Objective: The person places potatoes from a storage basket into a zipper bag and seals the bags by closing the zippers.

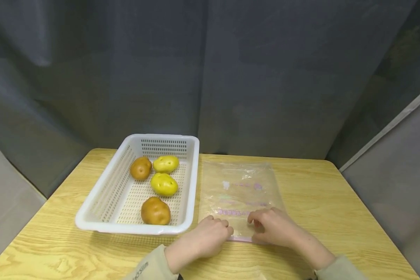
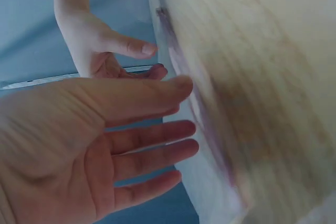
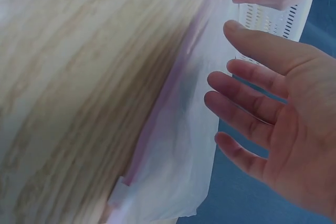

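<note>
A clear plastic zip bag (image 1: 243, 177) with pink print lies flat on the wooden table, its pink zip edge toward me. In the right wrist view a pale slider (image 3: 120, 191) sits at one end of that edge. My left hand (image 1: 210, 235) is over the bag's near left corner, thumb and fingers loosely bent with nothing held. Over the near right part, my right hand (image 1: 274, 227) has its thumb and fingers spread apart, also holding nothing. Both sets of fingertips are close to the zip edge.
Left of the bag stands a white plastic basket (image 1: 192, 186). Inside it are two brown potatoes (image 1: 155, 211) and two yellow potatoes (image 1: 164, 184). Dark curtains (image 1: 203, 77) hang behind the table (image 1: 322, 202).
</note>
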`<state>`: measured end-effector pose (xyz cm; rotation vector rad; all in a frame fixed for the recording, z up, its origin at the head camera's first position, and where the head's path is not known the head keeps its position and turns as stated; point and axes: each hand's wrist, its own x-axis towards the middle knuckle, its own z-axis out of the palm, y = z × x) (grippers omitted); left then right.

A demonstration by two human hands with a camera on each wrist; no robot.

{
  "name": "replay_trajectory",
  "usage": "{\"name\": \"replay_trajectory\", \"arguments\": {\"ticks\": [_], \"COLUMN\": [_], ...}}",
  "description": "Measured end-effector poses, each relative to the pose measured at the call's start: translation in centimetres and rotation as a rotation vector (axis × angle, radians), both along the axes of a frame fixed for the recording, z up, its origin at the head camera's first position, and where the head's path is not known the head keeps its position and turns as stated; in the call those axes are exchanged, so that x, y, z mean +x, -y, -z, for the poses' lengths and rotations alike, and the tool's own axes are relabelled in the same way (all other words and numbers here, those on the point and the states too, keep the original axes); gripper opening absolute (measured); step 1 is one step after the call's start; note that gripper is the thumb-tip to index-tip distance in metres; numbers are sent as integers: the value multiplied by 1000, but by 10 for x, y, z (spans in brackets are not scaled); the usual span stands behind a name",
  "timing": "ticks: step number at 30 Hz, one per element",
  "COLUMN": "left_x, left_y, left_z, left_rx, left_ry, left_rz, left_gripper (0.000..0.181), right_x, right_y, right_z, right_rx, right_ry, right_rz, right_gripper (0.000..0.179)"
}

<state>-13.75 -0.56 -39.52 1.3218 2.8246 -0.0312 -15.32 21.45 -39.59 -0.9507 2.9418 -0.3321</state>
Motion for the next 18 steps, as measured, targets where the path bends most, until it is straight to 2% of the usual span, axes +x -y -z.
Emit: {"name": "replay_trajectory", "arguments": {"ticks": [9, 18], "left_x": [-5, -6], "left_y": [-2, -5], "left_z": [12, 17], "left_rx": [33, 61], "left_ry": [-25, -33], "left_rz": [-20, -40], "left_gripper": [21, 18], "right_x": [2, 4], "right_y": [2, 2], "right_z": [5, 9], "right_rx": [8, -3], "right_ry": [61, 71], "right_rz": [16, 5], "right_gripper": [34, 31]}}
